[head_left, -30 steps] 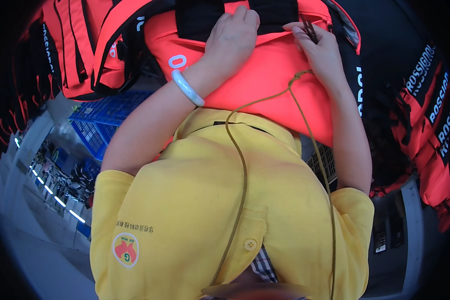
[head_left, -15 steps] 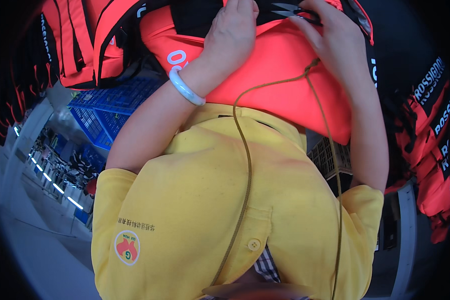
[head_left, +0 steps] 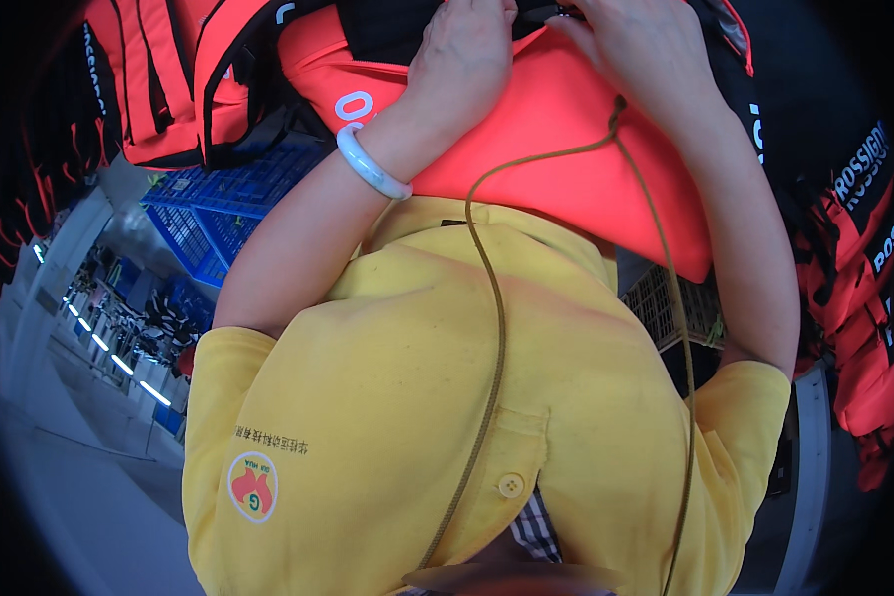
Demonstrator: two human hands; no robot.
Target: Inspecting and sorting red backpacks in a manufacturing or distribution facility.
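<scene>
A coral-and-black bag (head_left: 556,159) lies across the top of the view, against my yellow shirt. My left hand (head_left: 462,60), with a pale bangle (head_left: 368,164) on the wrist, is closed at the bag's dark upper edge, fingertips together; it seems to pinch the fabric. Close beside it, my right hand (head_left: 651,60) curls over the same edge, closed around small scissors (head_left: 564,12). Only a bit of them shows; the blades are hidden. A brown cord (head_left: 497,308) loops down from my neck, its knotted end reaching under the right hand.
Another coral-and-black backpack (head_left: 164,89) sits at the upper left, above a blue plastic crate (head_left: 194,223). More coral and black bags (head_left: 859,368) are stacked at the right. A brown slatted crate (head_left: 666,308) stands beneath the bag on the right.
The scissors' open blades, plain to see before, have dropped out of sight under my right hand. That hand has moved left and up, nearer the left hand, which has barely shifted.
</scene>
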